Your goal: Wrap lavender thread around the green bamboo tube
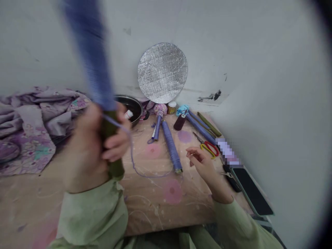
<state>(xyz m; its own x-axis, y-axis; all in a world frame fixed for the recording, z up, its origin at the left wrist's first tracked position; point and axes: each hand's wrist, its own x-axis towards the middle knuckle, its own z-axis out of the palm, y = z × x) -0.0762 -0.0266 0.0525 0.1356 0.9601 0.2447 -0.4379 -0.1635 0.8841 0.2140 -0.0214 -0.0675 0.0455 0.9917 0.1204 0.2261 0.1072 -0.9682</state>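
Observation:
My left hand [89,148], blurred by motion, grips the bare lower end of a dark green stick [115,169] held upright. Blue-purple yarn [97,69] covers the stick's upper part, which runs out of the top of the picture. From the stick a loose strand [132,155] loops down to a yarn-wound tube [171,145] lying on the table. Just right of that tube is my right hand [201,162], its fingers loosely bent and apart, with nothing visible in them. Red-and-yellow-handled scissors [210,148] lie beyond its fingers.
A round silvery disc [163,72] leans at the wall behind a dark pan [135,107], a small jar [171,108] and a dark thread spool [179,122]. Crumpled floral cloth [38,128] lies left. More wrapped sticks [199,124] and a phone [252,192] line the right edge.

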